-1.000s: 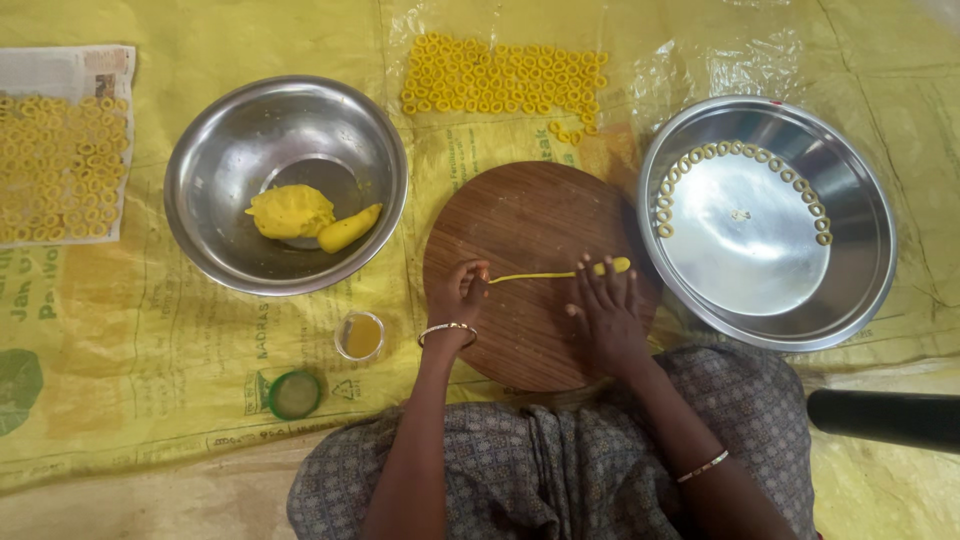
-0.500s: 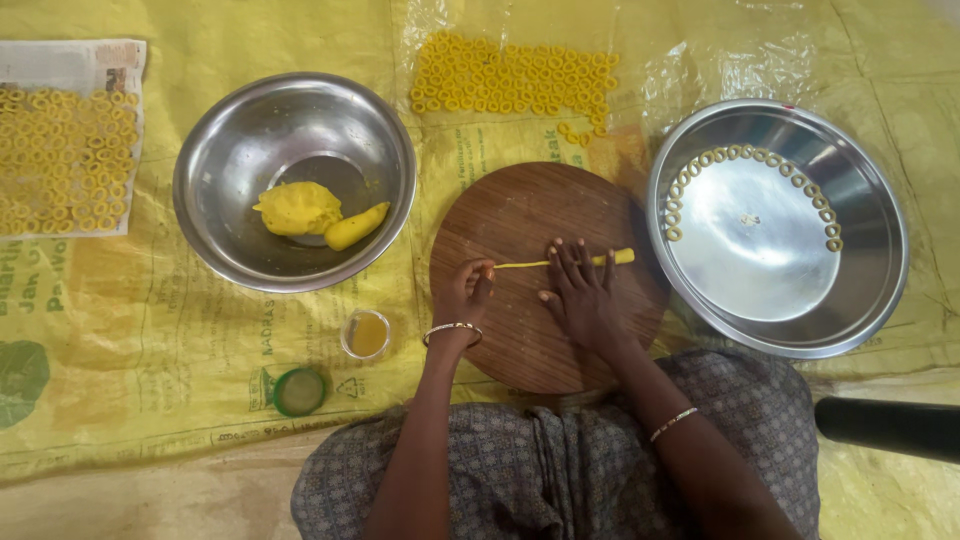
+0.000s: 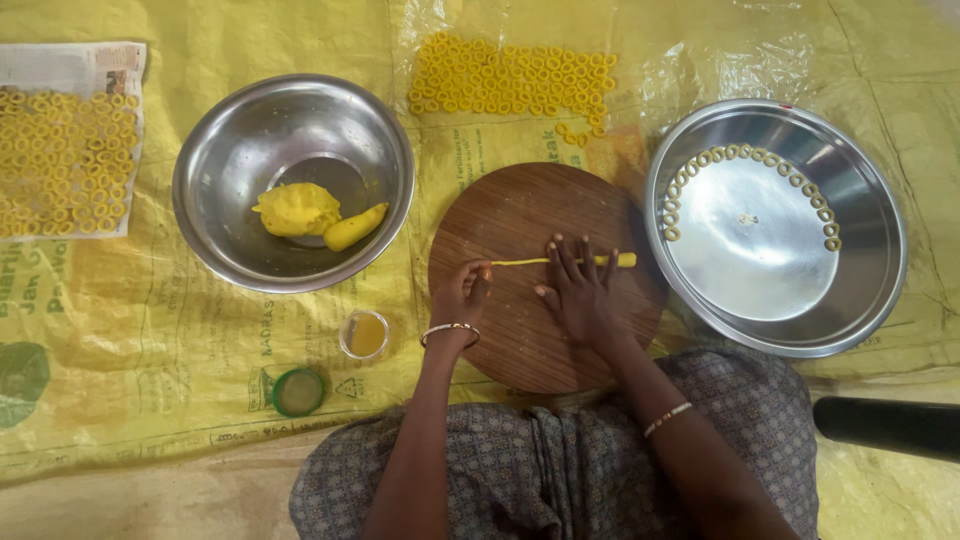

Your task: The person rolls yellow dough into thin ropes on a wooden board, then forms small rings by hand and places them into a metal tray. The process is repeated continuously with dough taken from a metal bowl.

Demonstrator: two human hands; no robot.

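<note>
While the person sits cross-legged on the yellow sheet (image 3: 200,350), both hands are down on the round wooden board (image 3: 520,330) in front of the knees. The right hand (image 3: 578,290) lies flat with its fingers spread, pressing on a thin yellow dough rope (image 3: 560,261) that runs sideways across the board. The left hand (image 3: 462,292) is loosely curled, its fingertips pinching the thin end of that rope; the thicker end pokes out past the right hand's fingers, towards the board's edge. Each wrist wears a thin bangle.

Beyond the right hand, just off the board, sits a wide steel pan (image 3: 870,290) with a curved row of small dough rings (image 3: 745,153) laid along its inner rim. To the far side of the left hand stands a deep steel bowl (image 3: 250,130) holding a lump of yellow dough (image 3: 296,208) and a shorter fat piece touching it. Near the left wrist, on the sheet, is a small glass of yellowish liquid (image 3: 364,334), and a little further out a round green lid (image 3: 298,391).

Ahead of both hands, past the board, a batch of finished rings (image 3: 510,78) is spread on clear plastic. Well out beyond the bowl, more rings cover a sheet of newspaper (image 3: 70,65). A dark cylindrical thing (image 3: 890,425) juts in beside the right knee; I can't make out what it is.
</note>
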